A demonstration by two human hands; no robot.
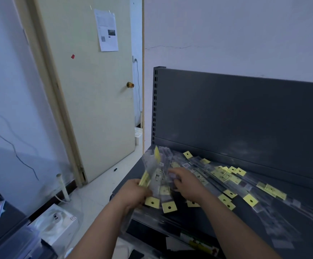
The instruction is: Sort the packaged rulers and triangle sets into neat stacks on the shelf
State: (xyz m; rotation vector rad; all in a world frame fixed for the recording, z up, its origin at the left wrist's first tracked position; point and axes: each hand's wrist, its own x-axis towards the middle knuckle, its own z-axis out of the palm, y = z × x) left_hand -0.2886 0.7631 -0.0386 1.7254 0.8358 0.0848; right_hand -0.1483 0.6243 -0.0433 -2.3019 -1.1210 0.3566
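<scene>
While the left hand (133, 193) grips several packets (156, 176), the right hand (188, 185) lies on others, hold unclear; yellow tags (250, 200) unreadable.

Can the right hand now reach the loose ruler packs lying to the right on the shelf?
Probably yes: those ruler packs lie uncovered on the shelf, just beside the right hand, with nothing between.

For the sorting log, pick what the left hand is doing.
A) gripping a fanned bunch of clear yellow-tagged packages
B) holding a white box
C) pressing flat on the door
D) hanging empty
A: the left hand grips a fanned bunch of packages over the left end of the shelf.
</scene>
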